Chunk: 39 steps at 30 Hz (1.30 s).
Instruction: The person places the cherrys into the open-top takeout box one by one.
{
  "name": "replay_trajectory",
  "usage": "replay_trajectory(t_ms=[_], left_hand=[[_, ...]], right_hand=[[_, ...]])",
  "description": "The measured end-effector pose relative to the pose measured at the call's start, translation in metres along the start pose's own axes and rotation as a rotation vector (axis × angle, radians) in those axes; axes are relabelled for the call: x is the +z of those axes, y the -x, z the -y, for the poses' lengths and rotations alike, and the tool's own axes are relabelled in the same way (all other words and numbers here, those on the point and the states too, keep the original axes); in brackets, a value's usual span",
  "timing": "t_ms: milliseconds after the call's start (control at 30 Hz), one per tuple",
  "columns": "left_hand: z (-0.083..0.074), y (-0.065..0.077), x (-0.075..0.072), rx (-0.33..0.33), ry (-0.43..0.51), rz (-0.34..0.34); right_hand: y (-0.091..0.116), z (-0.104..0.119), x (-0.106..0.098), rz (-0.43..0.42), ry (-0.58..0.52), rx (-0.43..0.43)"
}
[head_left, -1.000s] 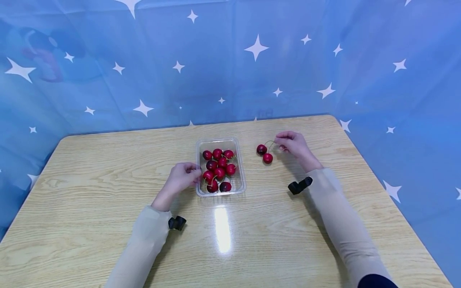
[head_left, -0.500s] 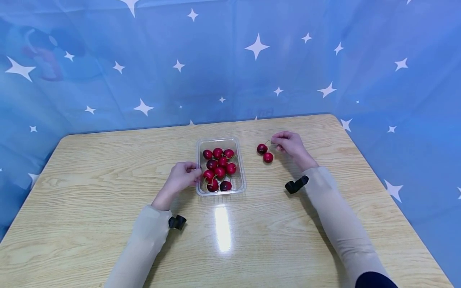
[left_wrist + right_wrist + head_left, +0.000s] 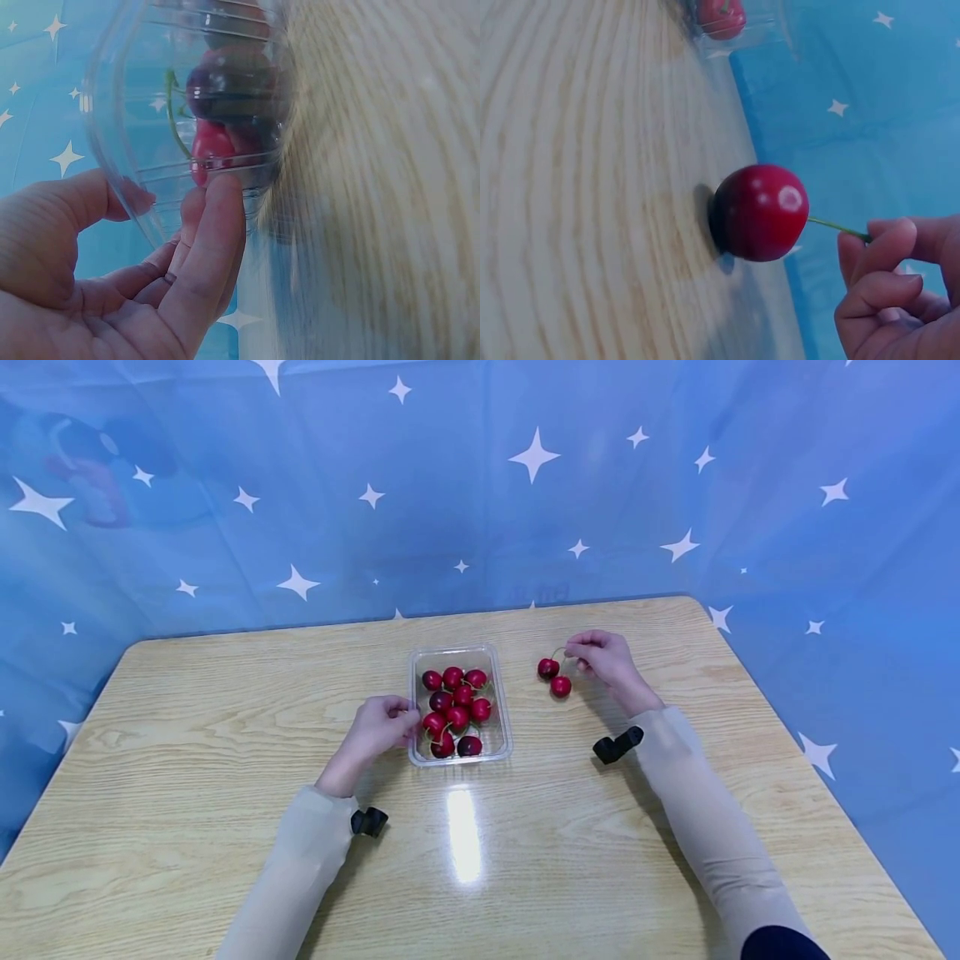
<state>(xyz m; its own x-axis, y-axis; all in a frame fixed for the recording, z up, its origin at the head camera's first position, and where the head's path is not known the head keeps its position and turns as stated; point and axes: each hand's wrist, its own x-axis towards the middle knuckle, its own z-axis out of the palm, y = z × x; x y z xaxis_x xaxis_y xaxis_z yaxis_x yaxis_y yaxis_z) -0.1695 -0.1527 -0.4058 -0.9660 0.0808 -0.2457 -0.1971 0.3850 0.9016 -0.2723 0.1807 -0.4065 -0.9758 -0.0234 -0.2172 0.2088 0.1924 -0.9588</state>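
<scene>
A clear plastic container (image 3: pixel 504 727) with several red cherries (image 3: pixel 457 719) in it stands on the table. My left hand (image 3: pixel 385 725) pinches its left wall; in the left wrist view the thumb (image 3: pixel 112 196) lies at the rim and the fingers (image 3: pixel 206 255) press the outer side. Right of the container, my right hand (image 3: pixel 603 660) pinches a thin green stem (image 3: pixel 838 227) between thumb and finger. Two cherries sit by that hand, a darker one (image 3: pixel 548 668) and a brighter one (image 3: pixel 561 686). Only one large cherry (image 3: pixel 759 213) shows in the right wrist view, close to the tabletop.
The light wooden table (image 3: pixel 225 735) has a rounded far edge against a blue curtain (image 3: pixel 450 485) with white stars. A bright reflection (image 3: pixel 463 835) lies on the wood in front of the container. Black wrist mounts (image 3: pixel 369 822) sit on both sleeves.
My right hand has shifted a little left toward the two cherries. Those cherries have moved very slightly right and away from me. The left hand and the container have stayed put.
</scene>
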Motion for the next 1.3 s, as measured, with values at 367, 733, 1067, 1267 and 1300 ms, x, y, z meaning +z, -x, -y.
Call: replay_trajectory(t_ms=[367, 733, 1067, 1267, 1300], left_hand=[[0.0, 0.0, 0.0, -0.003, -0.008, -0.008], [0.001, -0.001, 0.0, -0.014, 0.024, -0.003], [0.002, -0.001, 0.0, 0.001, 0.009, 0.001], [0.001, -0.001, 0.0, 0.001, 0.001, -0.001], [0.001, -0.001, 0.0, -0.001, 0.001, -0.001]], right_hand=[[0.009, 0.009, 0.002, -0.004, -0.046, -0.044], [0.02, 0.022, 0.009, 0.014, -0.089, -0.113], [0.032, 0.035, 0.017, 0.031, -0.123, -0.147], [0.04, 0.041, 0.024, 0.044, -0.118, -0.172], [0.041, 0.042, 0.025, 0.051, -0.116, -0.179]])
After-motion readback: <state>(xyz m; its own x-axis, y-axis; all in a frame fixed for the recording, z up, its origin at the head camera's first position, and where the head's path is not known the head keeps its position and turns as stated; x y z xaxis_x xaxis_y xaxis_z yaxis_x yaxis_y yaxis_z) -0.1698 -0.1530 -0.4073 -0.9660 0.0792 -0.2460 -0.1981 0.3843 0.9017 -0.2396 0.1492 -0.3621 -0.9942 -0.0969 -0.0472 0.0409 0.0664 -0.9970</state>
